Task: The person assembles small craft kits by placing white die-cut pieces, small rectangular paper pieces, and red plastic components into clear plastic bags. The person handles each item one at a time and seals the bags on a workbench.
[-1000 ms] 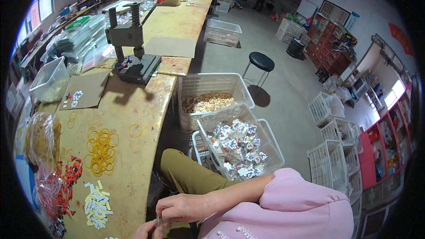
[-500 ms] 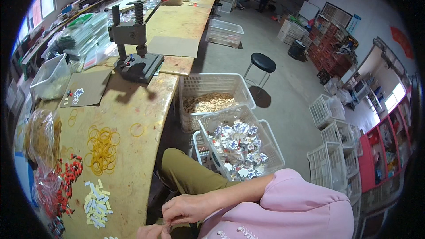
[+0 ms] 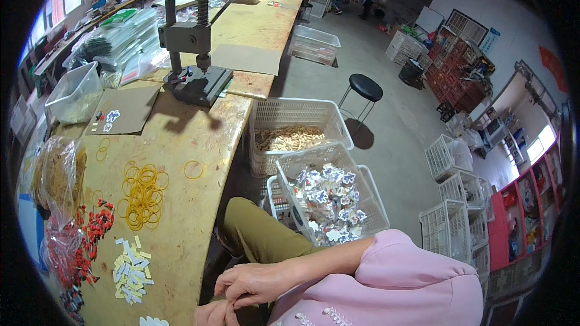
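Note:
Over my lap, at the table's near right edge, my right hand (image 3: 254,282) and my left hand (image 3: 212,314) meet with fingertips pinched together. Both are closed; whatever lies between the fingers is too small or hidden to make out. Part of my left hand is cut off by the lower edge. On the table beside them lies a heap of pale yellow and white strips (image 3: 132,271). White scalloped pieces (image 3: 153,321) peek in at the bottom. Farther off is a pile of yellow rubber bands (image 3: 144,196), and to its left many small red-and-black parts (image 3: 96,229).
A hand press (image 3: 194,54) stands on the table behind a cardboard sheet (image 3: 125,111) with sample pieces. Right of the table are a crate of small wooden pieces (image 3: 290,137) and a basket of bagged flower-shaped pieces (image 3: 332,199). A black stool (image 3: 365,87) stands beyond.
The view has shifted slightly, so the table appears a little farther right and more white scalloped pieces show. My hands stay together, with the fingers moved slightly.

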Demonstrator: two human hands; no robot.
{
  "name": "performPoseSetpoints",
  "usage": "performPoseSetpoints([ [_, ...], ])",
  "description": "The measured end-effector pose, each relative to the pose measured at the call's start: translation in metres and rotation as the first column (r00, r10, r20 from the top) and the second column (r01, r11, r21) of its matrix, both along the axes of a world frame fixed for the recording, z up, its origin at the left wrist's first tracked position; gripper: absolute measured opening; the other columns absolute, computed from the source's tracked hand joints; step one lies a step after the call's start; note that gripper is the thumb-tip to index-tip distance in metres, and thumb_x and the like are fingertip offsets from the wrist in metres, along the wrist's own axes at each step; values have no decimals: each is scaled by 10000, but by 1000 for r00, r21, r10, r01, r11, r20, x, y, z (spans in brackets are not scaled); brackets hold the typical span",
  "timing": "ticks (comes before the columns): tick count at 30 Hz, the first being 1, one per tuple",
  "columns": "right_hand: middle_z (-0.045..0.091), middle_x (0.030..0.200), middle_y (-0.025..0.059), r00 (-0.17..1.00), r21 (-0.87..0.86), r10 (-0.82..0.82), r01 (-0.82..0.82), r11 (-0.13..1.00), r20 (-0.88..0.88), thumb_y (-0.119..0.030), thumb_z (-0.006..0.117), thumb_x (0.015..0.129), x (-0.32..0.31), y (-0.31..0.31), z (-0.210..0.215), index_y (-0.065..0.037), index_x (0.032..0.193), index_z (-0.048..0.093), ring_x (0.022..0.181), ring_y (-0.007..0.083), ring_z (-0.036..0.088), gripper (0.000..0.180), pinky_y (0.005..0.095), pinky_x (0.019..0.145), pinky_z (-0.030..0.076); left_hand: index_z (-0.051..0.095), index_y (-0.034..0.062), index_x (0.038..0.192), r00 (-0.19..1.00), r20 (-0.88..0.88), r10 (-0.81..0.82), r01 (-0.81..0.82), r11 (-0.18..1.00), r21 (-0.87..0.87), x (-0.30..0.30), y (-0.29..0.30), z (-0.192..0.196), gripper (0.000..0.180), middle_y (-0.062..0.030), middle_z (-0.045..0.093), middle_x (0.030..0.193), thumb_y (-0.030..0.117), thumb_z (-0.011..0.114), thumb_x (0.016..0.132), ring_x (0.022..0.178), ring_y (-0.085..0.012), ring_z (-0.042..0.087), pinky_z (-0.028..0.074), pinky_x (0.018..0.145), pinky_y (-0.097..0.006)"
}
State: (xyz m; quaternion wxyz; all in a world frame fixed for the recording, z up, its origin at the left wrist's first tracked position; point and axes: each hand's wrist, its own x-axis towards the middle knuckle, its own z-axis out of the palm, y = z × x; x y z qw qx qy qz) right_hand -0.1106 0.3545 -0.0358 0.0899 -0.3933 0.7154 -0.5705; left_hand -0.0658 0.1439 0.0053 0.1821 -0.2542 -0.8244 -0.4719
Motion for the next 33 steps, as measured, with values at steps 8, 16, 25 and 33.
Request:
performPoseSetpoints([
  [8,657,1301,198,995,128,-35,48,991,-97,-136,745,972,0,9,12,-29,998,706,1144,403,644,117,497,974,512,780,1,1002,1000,-9,30,-30,1000,-4,2,-2,-1,121,-163,772,965,-44,792,890,851,-349,735,602,770,-435],
  [16,644,1317,214,994,10,-54,55,998,-94,-133,755,966,4,-1,6,-38,958,689,1172,413,633,116,495,980,508,775,0,994,998,-43,53,-52,999,17,6,0,-5,69,-165,771,964,-14,781,926,852,-341,735,605,768,-430],
  [25,653,1306,205,998,116,-4,11,993,-59,-111,758,944,3,3,1,-27,951,691,1177,406,635,108,500,987,502,750,3,1011,986,168,2,-19,994,103,6,2,0,172,-162,758,974,-64,825,871,871,-321,731,600,791,-408],
  [33,694,1164,155,987,17,-114,116,993,-114,-70,773,883,0,9,10,-29,995,722,1028,395,676,130,486,872,541,725,6,986,986,163,43,-61,992,111,8,0,-10,159,-158,750,968,-68,816,878,867,-300,717,586,765,-382],
])
